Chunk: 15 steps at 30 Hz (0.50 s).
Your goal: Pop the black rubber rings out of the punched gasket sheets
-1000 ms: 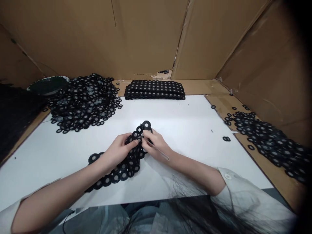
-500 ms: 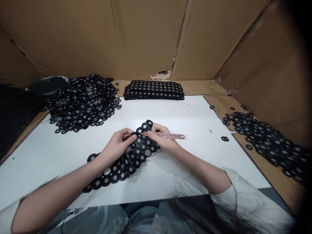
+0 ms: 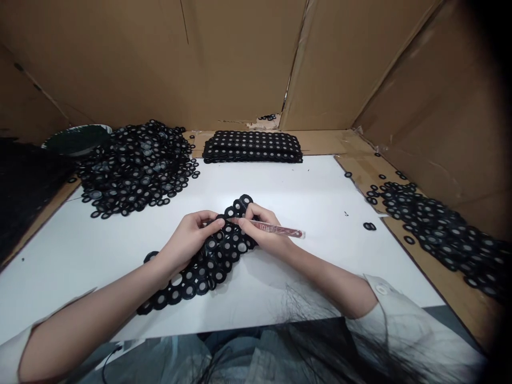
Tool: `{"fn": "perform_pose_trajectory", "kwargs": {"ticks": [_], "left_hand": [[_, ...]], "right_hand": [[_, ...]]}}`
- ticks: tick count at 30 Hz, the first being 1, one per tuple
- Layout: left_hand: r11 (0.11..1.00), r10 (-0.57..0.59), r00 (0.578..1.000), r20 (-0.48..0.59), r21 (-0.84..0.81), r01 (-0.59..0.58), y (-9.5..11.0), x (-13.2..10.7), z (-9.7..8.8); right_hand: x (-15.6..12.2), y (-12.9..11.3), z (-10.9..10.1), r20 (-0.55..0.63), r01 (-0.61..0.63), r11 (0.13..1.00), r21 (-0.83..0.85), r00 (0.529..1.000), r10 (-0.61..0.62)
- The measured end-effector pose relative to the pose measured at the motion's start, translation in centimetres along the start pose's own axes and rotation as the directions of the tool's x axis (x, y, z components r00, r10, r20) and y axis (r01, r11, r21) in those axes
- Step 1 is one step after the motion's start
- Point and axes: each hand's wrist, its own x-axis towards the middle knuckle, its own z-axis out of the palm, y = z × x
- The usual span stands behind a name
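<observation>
A sheet of joined black rubber rings [image 3: 188, 290] with pale round centres lies slantwise on the white board, its far end lifted in my hands. My left hand [image 3: 192, 234] pinches the sheet's left edge between thumb and fingers. Closed round a slim red pointed tool [image 3: 282, 230] with pale lettering on its handle, my right hand [image 3: 266, 229] rests against the sheet's right edge. The tool's tip touches or nearly touches a ring beside my left thumb. Whether it is a blade or tweezers, I cannot tell.
Loose black rings form a big heap [image 3: 136, 170] at the back left, by a shallow bowl [image 3: 78, 140]. At the back stands a stack of ring sheets [image 3: 253, 146]. More rings [image 3: 444, 229] spread over cardboard on the right. Cardboard walls [image 3: 240, 64] enclose the white board [image 3: 304, 186].
The tool's rear end has swung slightly down and toward me, and its tip has shifted a little left. My right hand has turned with it. My left hand stays nearly still on the sheet.
</observation>
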Motion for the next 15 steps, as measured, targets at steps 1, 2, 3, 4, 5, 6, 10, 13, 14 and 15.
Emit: {"fn": "perform_pose_trajectory", "kwargs": {"ticks": [1, 2, 3, 4, 5, 6, 10, 13, 14, 15], "left_hand": [[1.000, 0.001, 1.000, -0.002, -0.002, -0.001, -0.02, 0.00, 0.04], [1.000, 0.003, 1.000, -0.006, -0.003, -0.003, -0.03, -0.01, 0.08], [1.000, 0.007, 1.000, -0.010, -0.003, -0.007, -0.03, -0.02, 0.13], [1.000, 0.009, 1.000, -0.012, -0.003, -0.009, -0.03, -0.05, 0.18], [1.000, 0.009, 1.000, -0.011, -0.005, -0.009, -0.02, -0.08, 0.21], [1.000, 0.008, 1.000, -0.008, -0.010, -0.008, -0.01, -0.11, 0.23], [1.000, 0.012, 1.000, 0.008, -0.026, -0.012, 0.00, -0.26, 0.18], [0.999, 0.035, 0.999, -0.003, -0.002, -0.035, 0.04, -0.38, 0.20], [0.999, 0.044, 0.999, -0.010, 0.008, -0.044, 0.07, -0.42, 0.24], [0.999, 0.052, 0.999, -0.016, 0.015, -0.052, 0.10, -0.44, 0.27]], "right_hand": [[-0.02, -0.07, 0.07, -0.003, 0.005, 1.000, -0.010, 1.000, -0.005], [-0.05, -0.12, 0.17, -0.014, 0.010, 1.000, -0.021, 1.000, -0.011], [-0.07, -0.13, 0.27, -0.025, 0.013, 0.999, -0.032, 1.000, -0.014], [-0.08, -0.11, 0.35, -0.035, 0.013, 0.999, -0.037, 0.999, -0.014], [-0.09, -0.05, 0.42, -0.040, 0.009, 1.000, -0.030, 0.999, -0.010], [-0.09, 0.06, 0.46, -0.039, 0.000, 1.000, -0.010, 0.999, 0.000], [-0.12, 0.53, 0.46, -0.005, -0.054, 0.992, 0.114, 0.998, 0.055], [-0.21, 0.64, 0.61, 0.002, -0.043, 0.993, 0.106, 0.999, 0.043], [-0.25, 0.63, 0.71, -0.005, -0.025, 0.996, 0.082, 1.000, 0.025], [-0.27, 0.63, 0.82, -0.018, -0.003, 0.999, 0.054, 1.000, 0.004]]}}
